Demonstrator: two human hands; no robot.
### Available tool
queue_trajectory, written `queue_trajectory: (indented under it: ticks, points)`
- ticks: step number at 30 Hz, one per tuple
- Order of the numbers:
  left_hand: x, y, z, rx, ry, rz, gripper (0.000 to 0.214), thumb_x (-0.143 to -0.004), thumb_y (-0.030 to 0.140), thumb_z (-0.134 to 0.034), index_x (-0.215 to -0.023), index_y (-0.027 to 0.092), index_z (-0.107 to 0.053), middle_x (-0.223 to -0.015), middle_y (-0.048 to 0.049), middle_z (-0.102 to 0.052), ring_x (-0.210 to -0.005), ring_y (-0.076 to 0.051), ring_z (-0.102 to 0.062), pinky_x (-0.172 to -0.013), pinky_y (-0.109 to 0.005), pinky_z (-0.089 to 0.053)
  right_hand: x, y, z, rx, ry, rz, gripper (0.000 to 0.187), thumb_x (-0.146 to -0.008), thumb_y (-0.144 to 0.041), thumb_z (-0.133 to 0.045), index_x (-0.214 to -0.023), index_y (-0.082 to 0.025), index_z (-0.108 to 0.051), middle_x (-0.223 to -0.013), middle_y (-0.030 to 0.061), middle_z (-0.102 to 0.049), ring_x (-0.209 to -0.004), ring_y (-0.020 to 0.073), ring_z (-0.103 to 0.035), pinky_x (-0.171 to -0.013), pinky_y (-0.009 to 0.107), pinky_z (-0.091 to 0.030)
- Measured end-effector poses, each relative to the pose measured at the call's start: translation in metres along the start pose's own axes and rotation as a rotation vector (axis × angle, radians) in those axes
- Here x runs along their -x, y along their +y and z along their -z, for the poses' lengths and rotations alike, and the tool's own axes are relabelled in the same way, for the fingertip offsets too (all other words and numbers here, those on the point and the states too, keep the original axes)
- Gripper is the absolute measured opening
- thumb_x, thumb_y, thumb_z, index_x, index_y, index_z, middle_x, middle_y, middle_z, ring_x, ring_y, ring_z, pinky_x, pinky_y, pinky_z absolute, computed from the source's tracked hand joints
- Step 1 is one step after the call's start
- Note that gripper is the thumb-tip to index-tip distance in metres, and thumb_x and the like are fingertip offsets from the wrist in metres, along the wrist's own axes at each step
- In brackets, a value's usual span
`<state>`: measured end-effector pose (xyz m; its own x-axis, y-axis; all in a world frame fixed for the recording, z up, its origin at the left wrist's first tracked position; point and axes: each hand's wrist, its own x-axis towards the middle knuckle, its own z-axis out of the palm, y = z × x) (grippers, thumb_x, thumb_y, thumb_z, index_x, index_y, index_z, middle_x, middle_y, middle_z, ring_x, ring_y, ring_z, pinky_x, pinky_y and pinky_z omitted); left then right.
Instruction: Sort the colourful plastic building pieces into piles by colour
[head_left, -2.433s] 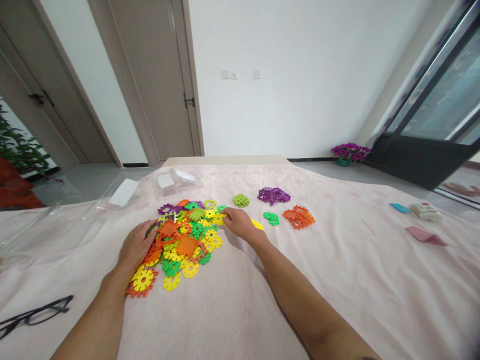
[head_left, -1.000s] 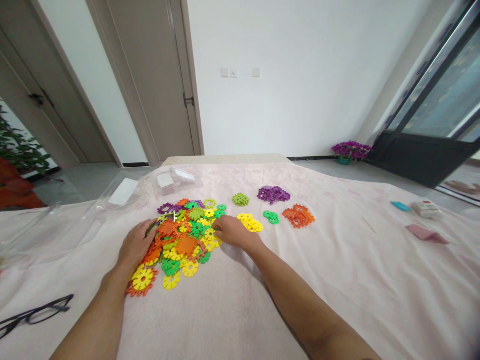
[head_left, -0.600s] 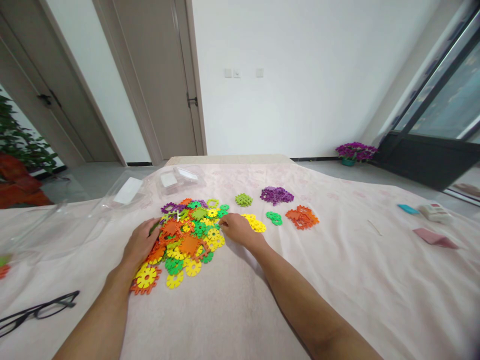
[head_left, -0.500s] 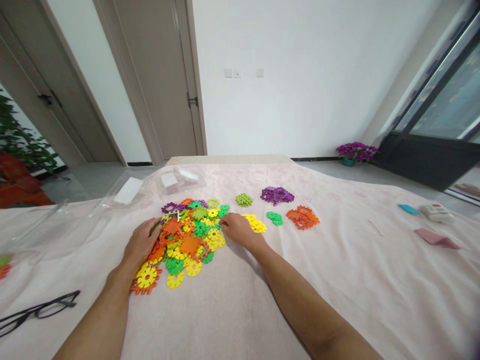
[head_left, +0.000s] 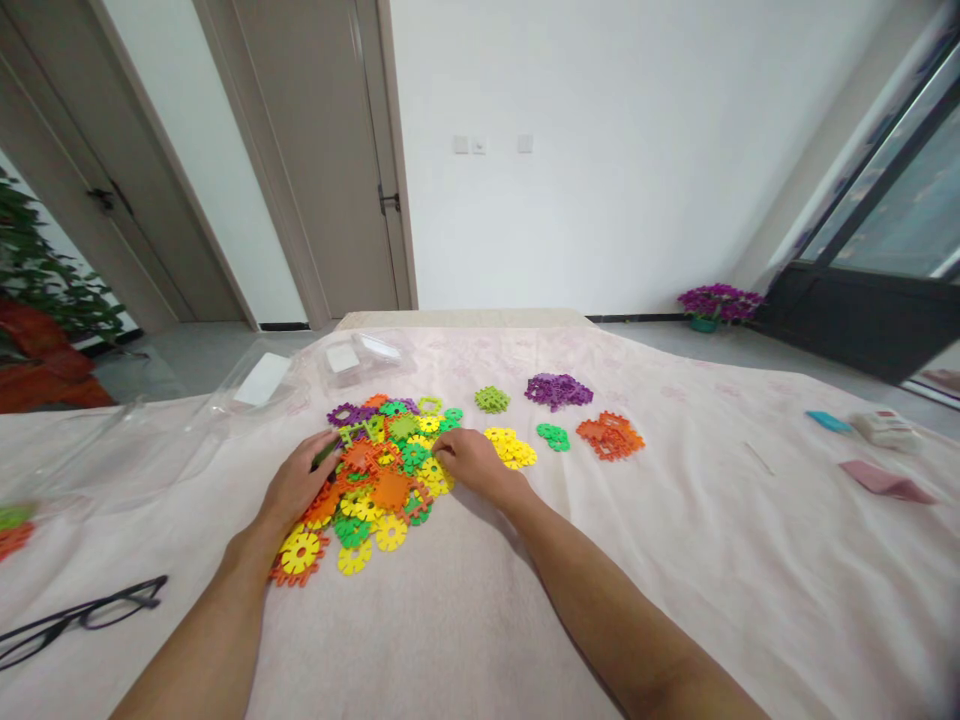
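Note:
A mixed pile of flat plastic snowflake pieces (head_left: 390, 490) in orange, yellow, green, purple and light green lies on the cloth in front of me. My left hand (head_left: 300, 480) rests against the pile's left side, thumb and fingers closed about a green snowflake piece (head_left: 326, 456), which shows only in part. On the opposite side, my right hand (head_left: 474, 460) has its fingertips pinched together at the pile's edge, over yellow and green pieces. Whatever lies between those fingertips is hidden.
Separate heaps of light green (head_left: 492, 400), purple (head_left: 558, 391), yellow (head_left: 511, 449), green (head_left: 553, 437) and orange pieces (head_left: 610, 436) lie to the right. Clear plastic containers (head_left: 142, 455) stand at left, above black eyeglasses (head_left: 97, 612). A pink item (head_left: 886, 480) lies far right.
My left hand has moved slightly right, further over the pile, with the green piece between its fingers. My right hand has shifted a little left. The whole view has shifted slightly.

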<state>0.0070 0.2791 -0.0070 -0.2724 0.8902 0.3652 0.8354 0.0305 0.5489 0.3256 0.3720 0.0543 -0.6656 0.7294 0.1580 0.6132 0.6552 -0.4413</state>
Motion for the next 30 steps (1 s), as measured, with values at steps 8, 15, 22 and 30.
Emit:
queue_trajectory:
  ticks: [8,15,22,30]
  points:
    - [0.001,0.010,-0.002,0.049,0.005,-0.078,0.054,-0.092,0.056,-0.050,-0.129,0.021,-0.068,-0.145,-0.0094,-0.058,-0.134,-0.027,-0.054,-0.119,-0.046,-0.035,0.001,-0.002,-0.007,-0.054,0.060,0.014,0.023,-0.095,-0.026,-0.054,-0.108,-0.022,-0.073,-0.110,0.0044,-0.072,-0.100,0.0180,-0.063,-0.082,0.025,-0.042]
    - [0.000,0.012,-0.002,0.060,-0.002,-0.105,0.053,-0.092,0.057,-0.051,-0.128,0.022,-0.069,-0.145,-0.0096,-0.058,-0.135,-0.027,-0.053,-0.119,-0.046,-0.036,0.004,-0.009,-0.017,-0.013,0.045,0.019,0.031,-0.094,-0.036,-0.063,-0.122,-0.024,-0.065,-0.119,0.0071,-0.062,-0.105,0.0201,-0.059,-0.082,0.027,-0.043]
    - [0.000,0.013,-0.001,0.058,0.003,-0.125,0.053,-0.092,0.057,-0.051,-0.127,0.022,-0.069,-0.145,-0.0096,-0.058,-0.135,-0.027,-0.054,-0.119,-0.046,-0.036,-0.003,-0.002,-0.029,-0.252,0.155,-0.125,0.035,-0.075,-0.024,-0.080,-0.107,-0.021,-0.065,-0.107,0.0030,-0.067,-0.095,0.0178,-0.060,-0.078,0.027,-0.043]
    - [0.000,0.010,-0.002,0.026,0.005,-0.120,0.053,-0.091,0.058,-0.051,-0.127,0.024,-0.070,-0.142,-0.0086,-0.061,-0.133,-0.027,-0.056,-0.118,-0.045,-0.038,-0.017,0.014,-0.022,-0.598,0.287,-0.149,0.010,-0.076,-0.022,-0.071,-0.083,-0.021,-0.064,-0.072,-0.0040,-0.064,-0.067,0.0129,-0.059,-0.062,0.023,-0.044]
